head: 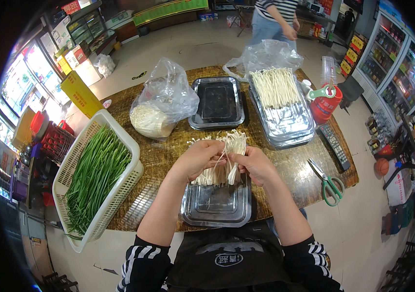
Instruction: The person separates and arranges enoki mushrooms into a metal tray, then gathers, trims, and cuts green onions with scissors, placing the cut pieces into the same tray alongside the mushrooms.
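Observation:
Both hands are over a rectangular metal tray [216, 211] at the table's near edge. A layer of enoki mushrooms [211, 178] covers the tray's far part. My left hand [200, 160] pinches a few thin enoki stems on the left. Opposite it, my right hand [255, 165] grips a small enoki bunch [237, 142] between thumb and fingers, its caps pointing away from me. Beyond them lies a dark metal tray [217, 98]. To its left, a clear plastic bag [167, 87] holds a thick enoki clump [151, 120]. Stacked foil-like trays [285, 124] at right carry neatly lined enoki [276, 87].
A white plastic basket [134, 157] of green garlic chives [96, 179] stands at the left edge. Green-handled scissors [329, 186], a remote control [333, 146] and a red container [326, 106] lie to the right. Behind the table stands a person in a striped top [276, 18].

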Demonstrator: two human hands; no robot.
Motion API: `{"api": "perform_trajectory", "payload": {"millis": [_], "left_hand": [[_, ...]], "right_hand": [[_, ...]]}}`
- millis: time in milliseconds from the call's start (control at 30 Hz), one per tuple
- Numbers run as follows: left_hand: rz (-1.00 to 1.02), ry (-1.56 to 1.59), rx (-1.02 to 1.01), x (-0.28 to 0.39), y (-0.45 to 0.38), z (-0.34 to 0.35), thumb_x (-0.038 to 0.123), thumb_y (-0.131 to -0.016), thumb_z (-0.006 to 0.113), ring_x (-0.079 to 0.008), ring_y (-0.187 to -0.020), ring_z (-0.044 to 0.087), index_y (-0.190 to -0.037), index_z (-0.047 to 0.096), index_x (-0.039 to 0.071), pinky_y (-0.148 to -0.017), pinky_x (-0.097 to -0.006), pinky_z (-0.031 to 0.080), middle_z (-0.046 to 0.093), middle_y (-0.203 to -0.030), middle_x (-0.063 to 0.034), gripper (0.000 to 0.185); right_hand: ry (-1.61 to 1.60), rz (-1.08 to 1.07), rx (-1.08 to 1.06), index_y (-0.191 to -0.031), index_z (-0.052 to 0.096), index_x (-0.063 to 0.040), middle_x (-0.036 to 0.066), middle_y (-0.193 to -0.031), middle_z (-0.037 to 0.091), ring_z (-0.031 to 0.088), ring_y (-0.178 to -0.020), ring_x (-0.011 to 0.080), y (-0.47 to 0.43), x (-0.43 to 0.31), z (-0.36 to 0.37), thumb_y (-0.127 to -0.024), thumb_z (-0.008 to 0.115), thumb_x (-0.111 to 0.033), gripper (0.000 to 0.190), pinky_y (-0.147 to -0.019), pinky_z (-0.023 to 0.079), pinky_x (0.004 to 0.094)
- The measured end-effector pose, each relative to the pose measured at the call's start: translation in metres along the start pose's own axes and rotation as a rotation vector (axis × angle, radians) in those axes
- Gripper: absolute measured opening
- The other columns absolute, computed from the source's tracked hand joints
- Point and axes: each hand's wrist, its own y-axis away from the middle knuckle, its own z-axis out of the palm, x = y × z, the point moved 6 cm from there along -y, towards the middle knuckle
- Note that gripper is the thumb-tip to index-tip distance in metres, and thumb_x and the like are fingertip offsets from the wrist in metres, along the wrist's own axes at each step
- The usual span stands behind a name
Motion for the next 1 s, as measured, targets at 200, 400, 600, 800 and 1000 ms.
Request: {"api": "perform_trajectory", "payload": {"millis": [200,400,600,800,1000], "left_hand": [[0.156,-0.476,0.092,0.005,0.006,0.008,0.009,-0.083,0.073,-0.0112,-0.089,0.060,-0.131,0.054,-0.005,-0.075,-0.0219,0.049,0.062,-0.100,-0.0067,0.054],[0.119,-0.515,0.091,0.006,0.004,0.005,0.002,-0.080,0.070,-0.0107,-0.083,0.059,-0.132,0.054,-0.004,-0.071,-0.0225,0.048,0.061,-0.095,-0.0045,0.054],[0.127,-0.286,0.113,0.008,0.012,-0.011,0.000,-0.080,0.068,-0.0091,-0.074,0.059,-0.131,0.055,-0.003,-0.066,-0.0220,0.049,0.061,-0.082,-0.0015,0.053],[0.105,-0.481,0.141,0.022,0.021,-0.021,0.002,-0.080,0.069,-0.0101,-0.079,0.061,-0.132,0.055,-0.004,-0.071,-0.0218,0.050,0.060,-0.084,-0.0022,0.054],[0.187,-0.761,0.159,0.002,0.007,-0.001,0.012,-0.079,0.067,-0.0148,-0.079,0.063,-0.127,0.057,-0.008,-0.071,-0.0281,0.050,0.067,-0.092,-0.0087,0.053]], "right_hand": [[-0.038,-0.003,0.031,-0.091,0.065,-0.002,0.000,-0.074,0.062,0.050,-0.061,0.0071,0.004,-0.005,0.005,-0.085,0.071,-0.015,0.016,-0.056,0.039,0.0234],[-0.038,0.022,0.036,-0.092,0.064,-0.003,0.000,-0.073,0.061,0.050,-0.061,0.0071,0.010,-0.007,0.003,-0.086,0.071,-0.016,0.016,-0.056,0.039,0.0231],[-0.117,0.029,0.031,-0.088,0.063,-0.004,-0.001,-0.072,0.060,0.048,-0.058,0.0065,0.011,-0.008,-0.016,-0.086,0.072,-0.018,0.017,-0.055,0.038,0.0226],[-0.065,0.040,0.043,-0.089,0.063,-0.005,-0.002,-0.071,0.060,0.047,-0.055,0.0052,0.015,-0.021,-0.032,-0.088,0.070,-0.015,0.013,-0.051,0.037,0.0215],[0.474,-0.028,0.139,-0.093,0.064,0.001,0.006,-0.073,0.064,0.057,-0.060,0.0127,0.013,-0.022,-0.001,-0.086,0.072,-0.019,0.022,-0.056,0.046,0.0284]]}}
